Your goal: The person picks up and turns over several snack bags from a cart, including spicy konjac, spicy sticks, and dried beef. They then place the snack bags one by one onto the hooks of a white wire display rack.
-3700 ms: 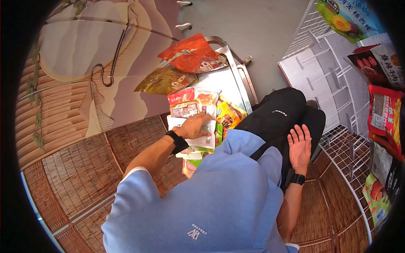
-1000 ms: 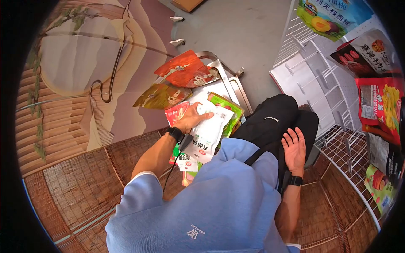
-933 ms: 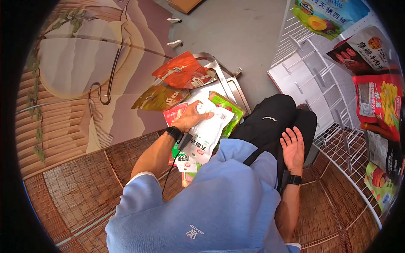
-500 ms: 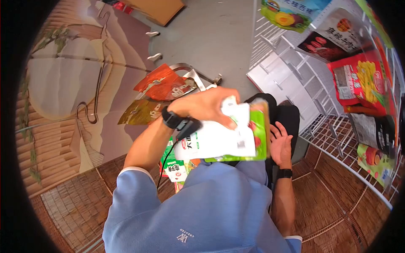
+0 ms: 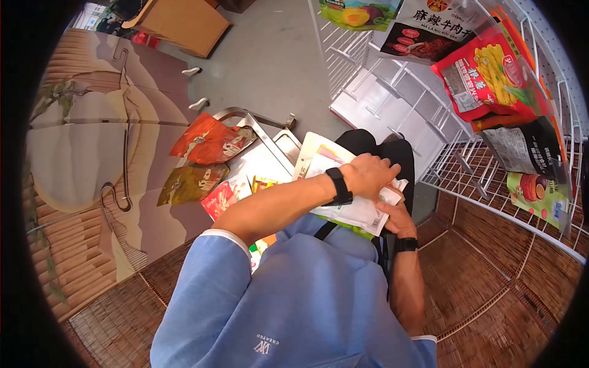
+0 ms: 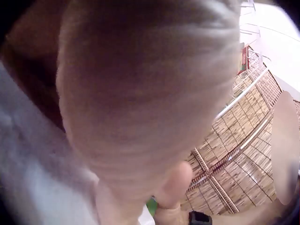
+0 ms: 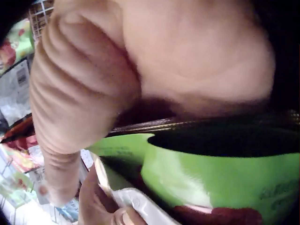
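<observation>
My left hand (image 5: 368, 176) reaches across the lap and grips a small stack of flat pouches from above. White pouches (image 5: 359, 214) lie on top, a cream one (image 5: 310, 152) sticks out at the far left, and a green edge (image 5: 363, 233) shows below. At the stack's right end, my right hand (image 5: 400, 219) holds it with the thumb over the white pouch. The left wrist view is mostly filled by the near hand (image 6: 150, 93). In the right wrist view, a green pouch (image 7: 187, 171) lies under the near hand (image 7: 154, 61); most fingertips are hidden.
On the left stands a metal cart (image 5: 261, 161) bearing a red-orange pouch (image 5: 205, 140), an olive pouch (image 5: 191, 183) and several bright packets (image 5: 224, 196). A white wire rack (image 5: 463, 164) with hanging snack pouches (image 5: 488, 73) rises on the right. A cardboard box (image 5: 178, 26) is at the back left.
My left hand has carried the pouches from the cart rightward to the lap. My right hand, empty before, now holds their right end. The head view has turned toward the rack.
</observation>
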Tool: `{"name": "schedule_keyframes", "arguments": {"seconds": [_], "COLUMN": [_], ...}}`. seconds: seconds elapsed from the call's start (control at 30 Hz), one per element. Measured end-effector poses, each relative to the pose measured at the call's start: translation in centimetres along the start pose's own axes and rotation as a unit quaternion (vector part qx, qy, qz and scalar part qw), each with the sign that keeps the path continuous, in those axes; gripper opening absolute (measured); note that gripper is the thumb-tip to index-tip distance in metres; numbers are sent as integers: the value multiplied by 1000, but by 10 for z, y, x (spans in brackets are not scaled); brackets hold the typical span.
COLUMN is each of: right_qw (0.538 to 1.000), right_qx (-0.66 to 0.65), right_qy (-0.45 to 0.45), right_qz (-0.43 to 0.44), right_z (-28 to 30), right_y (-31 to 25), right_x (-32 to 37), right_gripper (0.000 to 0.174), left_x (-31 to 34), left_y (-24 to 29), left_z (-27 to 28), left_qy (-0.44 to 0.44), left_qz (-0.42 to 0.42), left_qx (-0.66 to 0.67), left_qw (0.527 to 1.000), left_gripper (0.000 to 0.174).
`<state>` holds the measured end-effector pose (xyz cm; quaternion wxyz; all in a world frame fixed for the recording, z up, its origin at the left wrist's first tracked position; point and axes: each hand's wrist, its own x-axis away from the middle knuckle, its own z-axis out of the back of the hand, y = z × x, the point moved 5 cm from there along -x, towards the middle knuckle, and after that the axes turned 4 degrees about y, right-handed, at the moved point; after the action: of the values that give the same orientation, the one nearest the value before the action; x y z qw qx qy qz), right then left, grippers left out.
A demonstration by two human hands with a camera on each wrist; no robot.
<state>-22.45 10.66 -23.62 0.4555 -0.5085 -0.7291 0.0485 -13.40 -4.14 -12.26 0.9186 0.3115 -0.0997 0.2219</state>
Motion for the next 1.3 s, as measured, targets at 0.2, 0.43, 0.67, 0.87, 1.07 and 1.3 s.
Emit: {"name": "schedule_keyframes", "arguments": {"seconds": [0.2, 0.43, 0.67, 0.87, 1.07, 1.3], "right_qw": [996, 988, 935, 948, 899, 657], "right_qx": [-2, -133, -318, -219, 21, 152], "right_qy": [-84, -13, 49, -9, 11, 202], "right_qz": [-15, 75, 152, 231, 436, 711], "right_z": [-32, -12, -65, -143, -174, -206], "right_y": [-12, -12, -53, -96, -140, -175], "right_x": [-6, -4, 15, 67, 144, 226], "right_gripper": [77, 69, 58, 68, 93, 112], "left_x": [56, 188, 164, 105, 122, 150], "left_y": [1, -43, -25, 61, 88, 112], "left_z": [22, 59, -10, 62, 95, 136], "left_qy": [178, 544, 339, 347, 313, 325], "left_qz": [-37, 172, 98, -54, -83, -169], "left_qx": [18, 101, 613, 676, 735, 668], "left_qw": [983, 815, 707, 648, 596, 648], "left_gripper": [77, 89, 123, 97, 79, 78]}}
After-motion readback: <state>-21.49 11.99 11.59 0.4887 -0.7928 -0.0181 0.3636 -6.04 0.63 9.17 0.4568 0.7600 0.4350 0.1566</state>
